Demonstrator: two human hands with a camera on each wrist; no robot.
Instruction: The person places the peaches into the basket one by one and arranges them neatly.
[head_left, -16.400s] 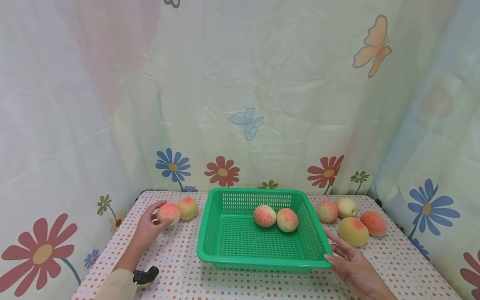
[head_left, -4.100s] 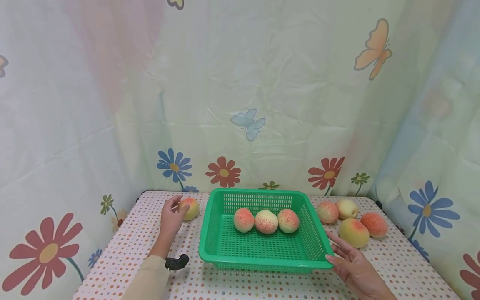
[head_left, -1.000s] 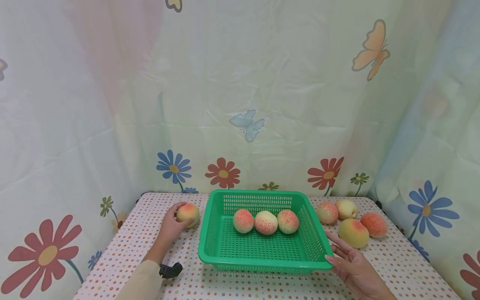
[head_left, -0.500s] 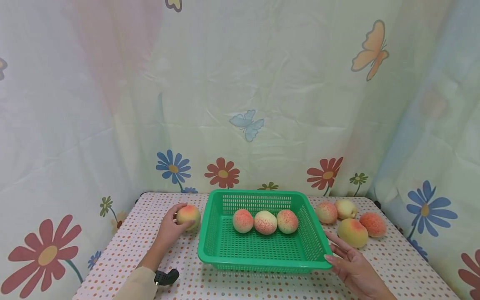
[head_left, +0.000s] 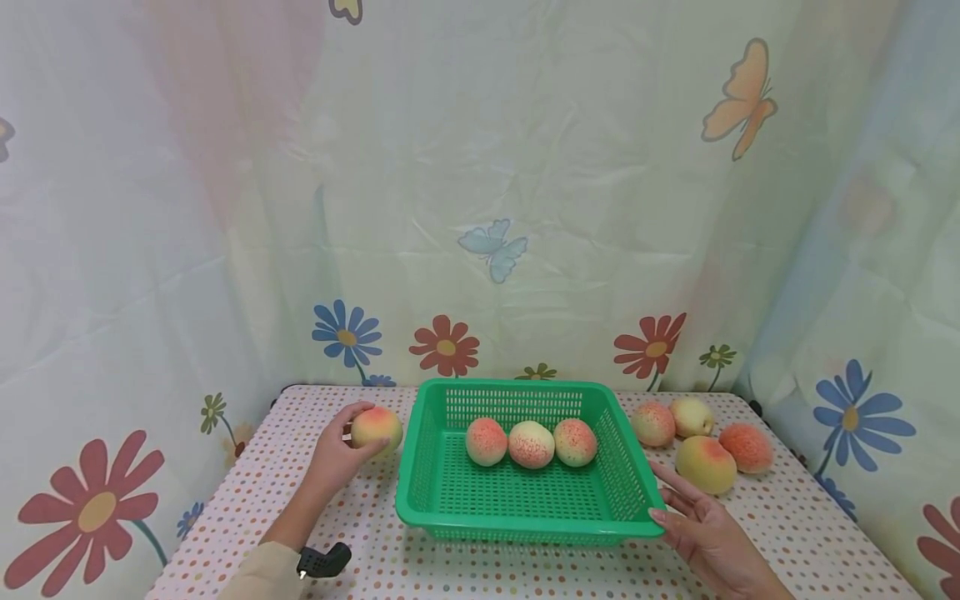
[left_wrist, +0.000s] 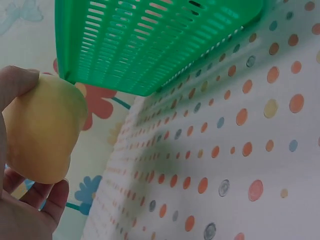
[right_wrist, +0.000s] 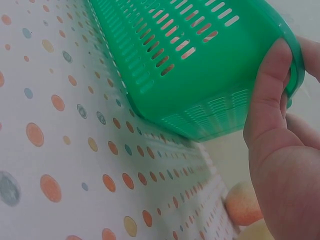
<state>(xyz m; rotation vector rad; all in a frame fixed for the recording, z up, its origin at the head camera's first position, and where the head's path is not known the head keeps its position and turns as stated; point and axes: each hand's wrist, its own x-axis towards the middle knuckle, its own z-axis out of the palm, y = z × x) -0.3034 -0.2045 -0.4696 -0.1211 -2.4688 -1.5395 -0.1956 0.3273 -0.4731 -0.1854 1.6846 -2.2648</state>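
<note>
My left hand (head_left: pixel 335 454) holds a yellow peach with a red blush (head_left: pixel 377 429), thumb on the near side and fingers behind. In the left wrist view this peach (left_wrist: pixel 47 127) is off the dotted cloth, close to the basket's left side. The green plastic basket (head_left: pixel 525 527) stands in the middle with three speckled pink-and-cream peaches in a row: left (head_left: pixel 487 442), centre (head_left: pixel 532 444) and right (head_left: pixel 575 442). At its front right corner, my right hand (head_left: pixel 705 529) pinches the rim, the thumb (right_wrist: pixel 274 75) lying on the outside in the right wrist view.
Right of the basket lie a speckled peach (head_left: pixel 653 423), a pale yellow fruit (head_left: pixel 692 417), a red peach (head_left: pixel 747 447) and a large yellow one with a red patch (head_left: pixel 706 465). A dotted cloth (head_left: pixel 360 550) covers the table; a patterned curtain (head_left: pixel 570 208) hangs behind.
Since the oldest frame, a pink peach from the left has joined the two in the basket. The left hand then took the yellow peach and has shifted it slightly toward the basket. The right hand stays put.
</note>
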